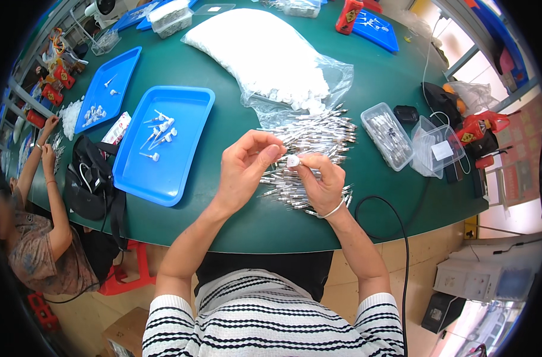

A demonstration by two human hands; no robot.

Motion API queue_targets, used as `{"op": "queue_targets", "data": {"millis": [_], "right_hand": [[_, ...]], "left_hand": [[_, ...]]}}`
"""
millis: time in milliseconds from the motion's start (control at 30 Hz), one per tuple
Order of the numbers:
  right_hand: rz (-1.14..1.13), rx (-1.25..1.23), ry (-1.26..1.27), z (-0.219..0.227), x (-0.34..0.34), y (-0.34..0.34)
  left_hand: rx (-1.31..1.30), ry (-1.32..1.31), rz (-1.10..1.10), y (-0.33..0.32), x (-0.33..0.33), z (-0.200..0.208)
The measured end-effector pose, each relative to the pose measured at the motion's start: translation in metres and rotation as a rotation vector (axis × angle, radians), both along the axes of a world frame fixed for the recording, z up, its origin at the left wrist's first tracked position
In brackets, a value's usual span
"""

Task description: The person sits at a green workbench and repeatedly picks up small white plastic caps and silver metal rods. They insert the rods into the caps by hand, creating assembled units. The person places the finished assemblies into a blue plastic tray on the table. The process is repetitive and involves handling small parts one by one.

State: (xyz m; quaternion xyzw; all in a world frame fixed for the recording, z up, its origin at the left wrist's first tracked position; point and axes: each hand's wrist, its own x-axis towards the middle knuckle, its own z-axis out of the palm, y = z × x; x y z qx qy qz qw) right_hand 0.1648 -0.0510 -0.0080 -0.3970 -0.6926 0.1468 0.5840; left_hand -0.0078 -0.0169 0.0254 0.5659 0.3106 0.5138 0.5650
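Observation:
My right hand (326, 183) pinches a small white plastic cap (292, 160) between thumb and fingers, above the table. Just to its left, my left hand (242, 169) is closed, its thumb and fingertips brought together close to the cap; whatever they hold, if anything, is too small to make out. Beneath and behind both hands spreads a pile of slim silvery rods (321, 134). On the left stands a blue tray (190, 113) with several white-capped pieces (158, 135) lying in it. Beyond the pile, a large clear bag (339, 80) spills small white caps (295, 86).
At the right are a clear box of rods (387, 135), clear containers (423, 143) and a black cable (402, 223) over the table edge. A black bag (86, 181) and second blue tray (119, 80) lie left, near another person's arms (55, 196). Red bottles (348, 16) stand around.

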Motion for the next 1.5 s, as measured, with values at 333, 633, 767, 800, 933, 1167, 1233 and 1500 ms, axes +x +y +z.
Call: {"op": "queue_targets", "data": {"millis": [333, 633, 767, 800, 933, 1167, 1233, 1500], "right_hand": [[0.014, 0.051, 0.001, 0.001, 0.000, 0.002], [0.007, 0.049, 0.054, 0.001, -0.001, 0.002], [0.002, 0.046, 0.048, 0.001, -0.001, 0.002], [0.003, 0.044, 0.049, 0.001, -0.002, 0.002], [0.019, 0.044, 0.052, 0.002, -0.002, 0.003], [0.014, 0.030, 0.049, 0.004, -0.003, 0.001], [0.014, 0.021, 0.061, 0.003, -0.002, 0.000], [-0.034, 0.059, -0.002, 0.006, -0.005, 0.002]], "left_hand": [[0.016, 0.186, -0.046, -0.003, -0.003, -0.001], [-0.282, -0.227, -0.247, 0.003, -0.001, -0.009], [-0.365, -0.221, -0.306, 0.000, 0.000, 0.000], [-0.346, -0.207, -0.306, 0.000, 0.000, -0.004], [-0.334, -0.200, -0.301, 0.000, 0.000, -0.009], [-0.373, -0.228, -0.302, -0.003, 0.002, -0.009], [-0.383, -0.253, -0.304, -0.003, 0.004, -0.012], [-0.427, -0.231, -0.318, -0.006, 0.003, -0.006]]}}
